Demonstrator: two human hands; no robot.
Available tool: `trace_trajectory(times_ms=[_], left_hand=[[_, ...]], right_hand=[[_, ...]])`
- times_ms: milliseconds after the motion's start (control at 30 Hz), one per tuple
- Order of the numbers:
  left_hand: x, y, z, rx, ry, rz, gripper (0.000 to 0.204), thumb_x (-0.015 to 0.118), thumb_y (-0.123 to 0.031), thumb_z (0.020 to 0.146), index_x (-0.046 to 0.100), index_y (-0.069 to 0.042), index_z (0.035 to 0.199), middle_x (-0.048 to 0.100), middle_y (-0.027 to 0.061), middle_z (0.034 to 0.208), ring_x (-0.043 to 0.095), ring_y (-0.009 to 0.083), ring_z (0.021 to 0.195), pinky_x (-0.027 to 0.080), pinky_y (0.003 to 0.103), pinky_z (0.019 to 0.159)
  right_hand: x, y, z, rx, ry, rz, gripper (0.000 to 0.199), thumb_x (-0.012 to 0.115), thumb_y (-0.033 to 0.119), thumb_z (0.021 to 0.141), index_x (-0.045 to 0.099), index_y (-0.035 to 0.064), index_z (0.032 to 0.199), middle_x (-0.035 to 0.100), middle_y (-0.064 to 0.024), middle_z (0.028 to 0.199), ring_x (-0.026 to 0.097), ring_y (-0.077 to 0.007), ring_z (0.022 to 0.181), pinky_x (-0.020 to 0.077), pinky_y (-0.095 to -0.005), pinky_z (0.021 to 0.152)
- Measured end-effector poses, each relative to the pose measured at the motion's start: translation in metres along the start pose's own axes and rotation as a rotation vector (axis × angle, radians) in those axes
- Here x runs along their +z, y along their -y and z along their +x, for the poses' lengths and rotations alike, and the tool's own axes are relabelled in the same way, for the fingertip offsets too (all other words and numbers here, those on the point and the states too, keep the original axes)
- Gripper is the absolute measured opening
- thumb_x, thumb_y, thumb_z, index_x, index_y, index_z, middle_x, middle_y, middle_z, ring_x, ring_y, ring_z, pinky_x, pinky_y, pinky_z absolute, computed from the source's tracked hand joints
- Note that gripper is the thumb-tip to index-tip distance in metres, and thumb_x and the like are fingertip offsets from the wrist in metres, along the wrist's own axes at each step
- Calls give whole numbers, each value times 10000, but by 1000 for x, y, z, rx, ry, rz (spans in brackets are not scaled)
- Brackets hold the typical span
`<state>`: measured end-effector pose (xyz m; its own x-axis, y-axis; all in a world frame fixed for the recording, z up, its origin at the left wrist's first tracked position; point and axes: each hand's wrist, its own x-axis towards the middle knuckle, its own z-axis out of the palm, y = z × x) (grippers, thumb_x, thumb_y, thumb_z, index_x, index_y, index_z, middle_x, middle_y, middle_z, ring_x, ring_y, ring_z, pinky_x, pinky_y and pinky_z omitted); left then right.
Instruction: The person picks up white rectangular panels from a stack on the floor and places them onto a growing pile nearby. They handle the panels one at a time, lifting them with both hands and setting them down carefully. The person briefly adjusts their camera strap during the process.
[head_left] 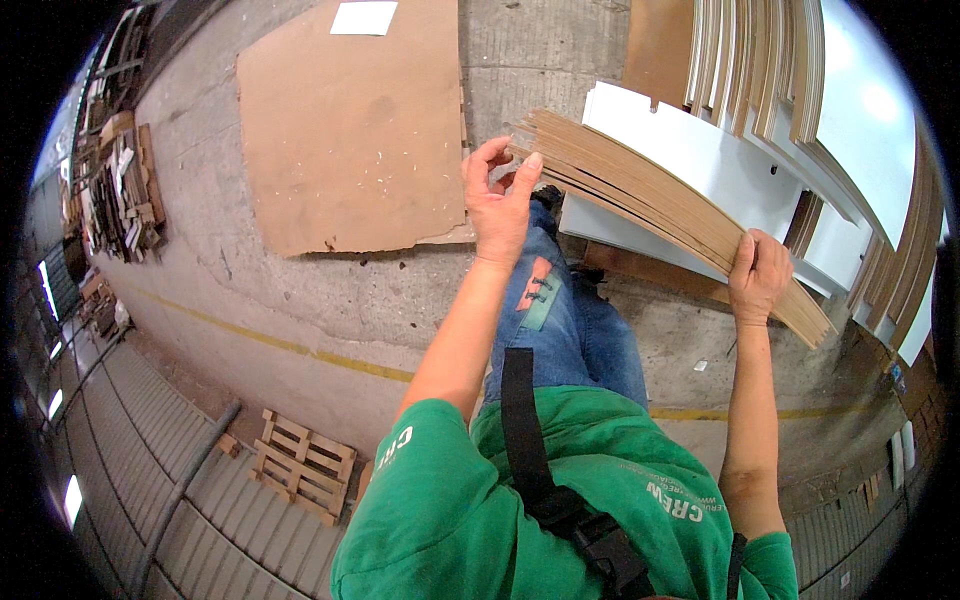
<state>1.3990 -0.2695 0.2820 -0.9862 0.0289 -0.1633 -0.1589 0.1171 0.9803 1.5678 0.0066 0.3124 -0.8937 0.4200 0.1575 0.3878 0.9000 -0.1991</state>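
A bundle of long, thin brown fibreboard strips (640, 190) slants across in front of me, its layers slightly fanned at the edges. At its left end is my left hand (503, 200), thumb on the strips and fingers curled around the end corner. My right hand (760, 275) is closed over the bundle near its lower right end, thumb on top and fingers wrapped round the far edge. Just beyond the strips lie white-faced panels (700, 150), one with a small notch in its edge. The undersides of the strips and some fingertips are hidden.
Stacked white-faced boards (865, 110) with brown edges stand at the right. A large brown sheet (350, 130) lies on the concrete floor at far left, with a white sheet (363, 18) on it. Scrap wood (125, 195) and a wooden pallet (303, 465) are farther left.
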Motion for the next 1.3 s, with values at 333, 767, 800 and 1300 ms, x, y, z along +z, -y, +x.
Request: trace_trajectory(times_ms=[333, 767, 800, 1300], left_hand=[[1, 4, 11, -55, 2, -45, 295, 700, -88, 763, 511, -35, 984, 518, 45, 934, 502, 107, 842, 446, 240, 733], [2, -2, 13, -9, 51, 30, 200, 678, -86, 768, 588, -45, 943, 544, 2, 912, 498, 89, 826, 424, 225, 734], [2, -3, 13, -9, 63, 44, 195, 678, -89, 769, 590, -45, 938, 546, 3, 915, 497, 88, 828, 425, 225, 734], [1, 0, 16, -95, 100, -71, 425, 707, -177, 738, 509, -96, 1106, 508, 47, 968, 476, 143, 946, 430, 296, 809]], right_hand=[[1, 0, -2, 18, 2, 16, 212, 519, 277, 865, 598, 81, 861, 595, -69, 831, 548, -250, 810, 395, -354, 733], [1, 2, -1, 10, -19, 3, 200, 521, 263, 864, 596, 78, 860, 594, -67, 825, 548, -248, 806, 390, -350, 734], [1, 2, -1, 10, -14, 0, 199, 521, 262, 865, 596, 78, 861, 594, -67, 825, 548, -248, 806, 390, -350, 735], [1, -1, -1, 7, -6, 16, 214, 523, 284, 865, 596, 83, 870, 594, -68, 835, 549, -250, 809, 390, -349, 727]])
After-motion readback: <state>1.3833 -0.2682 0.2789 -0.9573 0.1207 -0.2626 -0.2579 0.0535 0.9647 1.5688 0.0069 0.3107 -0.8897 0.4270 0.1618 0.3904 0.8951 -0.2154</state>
